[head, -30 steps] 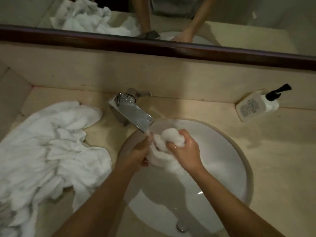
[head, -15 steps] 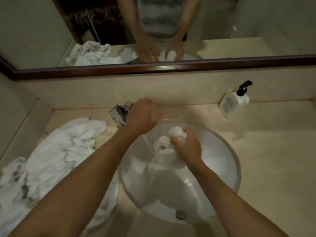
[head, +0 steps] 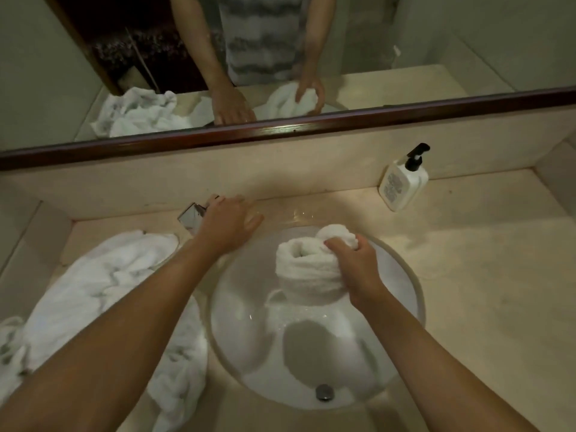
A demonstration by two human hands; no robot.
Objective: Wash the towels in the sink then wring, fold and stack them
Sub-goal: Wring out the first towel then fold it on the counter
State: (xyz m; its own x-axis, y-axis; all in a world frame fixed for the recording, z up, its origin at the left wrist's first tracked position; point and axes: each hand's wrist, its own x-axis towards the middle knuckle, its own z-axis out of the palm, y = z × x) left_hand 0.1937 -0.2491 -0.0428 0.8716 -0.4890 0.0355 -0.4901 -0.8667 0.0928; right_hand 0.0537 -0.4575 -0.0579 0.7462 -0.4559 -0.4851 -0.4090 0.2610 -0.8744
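A white towel [head: 307, 269], bunched into a wet twisted roll, hangs over the round white sink [head: 408, 294]. My right hand [head: 355, 263] grips its upper right part. My left hand [head: 229, 224] rests over the chrome faucet [head: 191, 215] at the back left of the basin, fingers spread, covering most of it; whether it grips the handle is hidden. No water stream is visible from the spout. A heap of white towels [head: 103, 288] lies on the counter left of the sink.
A white pump bottle [head: 403, 182] stands at the back right against the wall. The beige counter [head: 483, 291] stretches right of the sink. A dark-framed mirror [head: 280, 129] runs above the backsplash. The drain [head: 324, 392] sits at the basin's near side.
My left hand let go of the towel and moved up onto the faucet. My right hand now holds the towel alone, lifted slightly higher over the basin. The camera tilted upward.
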